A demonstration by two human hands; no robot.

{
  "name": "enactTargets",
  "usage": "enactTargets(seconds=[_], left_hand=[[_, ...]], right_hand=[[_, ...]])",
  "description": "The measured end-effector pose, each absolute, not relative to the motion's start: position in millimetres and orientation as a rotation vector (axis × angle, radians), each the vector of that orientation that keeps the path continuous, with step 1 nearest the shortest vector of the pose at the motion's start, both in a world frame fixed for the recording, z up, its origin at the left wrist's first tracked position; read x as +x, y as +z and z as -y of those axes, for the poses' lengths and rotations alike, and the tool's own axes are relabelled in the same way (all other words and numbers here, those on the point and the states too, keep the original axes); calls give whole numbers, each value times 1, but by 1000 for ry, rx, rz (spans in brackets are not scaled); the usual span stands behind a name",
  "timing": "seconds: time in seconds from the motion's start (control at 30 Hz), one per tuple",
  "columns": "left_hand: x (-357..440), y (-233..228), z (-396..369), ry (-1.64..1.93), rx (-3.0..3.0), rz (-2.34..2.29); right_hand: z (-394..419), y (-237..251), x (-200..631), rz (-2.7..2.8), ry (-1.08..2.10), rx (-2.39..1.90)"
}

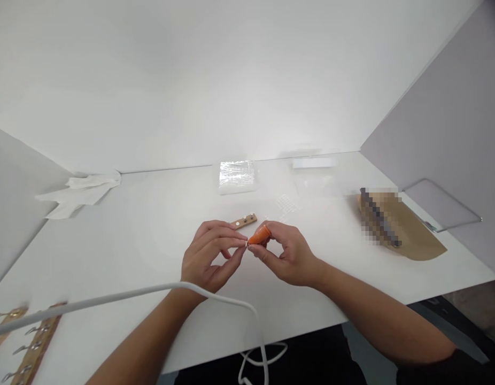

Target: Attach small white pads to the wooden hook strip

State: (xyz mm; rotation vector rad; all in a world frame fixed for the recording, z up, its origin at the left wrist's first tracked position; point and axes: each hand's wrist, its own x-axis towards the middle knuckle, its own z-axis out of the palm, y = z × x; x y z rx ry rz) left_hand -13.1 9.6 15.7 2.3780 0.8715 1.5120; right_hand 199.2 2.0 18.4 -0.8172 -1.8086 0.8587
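Between the thumb and fingertips of my left hand (pixel 211 254) is a tiny white piece (pixel 246 244), too small to make out fully. My right hand (pixel 291 251) grips a small orange tapered bottle (pixel 260 234), its narrow tip pointing left and down at the white piece. Tip and piece appear to meet, though I cannot tell if they touch. Just behind my left fingers lies a short wooden strip (pixel 241 222) with small metal hooks and a white dot on it; its left end is hidden by that hand.
Small clear dots (pixel 286 203) lie behind my right hand. A plastic-wrapped packet (pixel 237 176) rests near the back wall, white tissue (pixel 85 192) at the left. Wooden hook racks (pixel 39 347) occupy the lower left. A white cable (pixel 151 289) crosses in front; brown paper (pixel 419 235) lies right.
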Motion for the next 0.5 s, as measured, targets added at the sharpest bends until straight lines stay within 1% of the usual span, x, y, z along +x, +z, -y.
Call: enactTargets(seconds=[0.4,0.5], left_hand=[[-10,12,-6,1463,2276,-931],[-12,12,-6,1412,2270,-933]], right_hand=[[-3,15,199,1765,990,-876],[-4,13,199,1778,949,-890]])
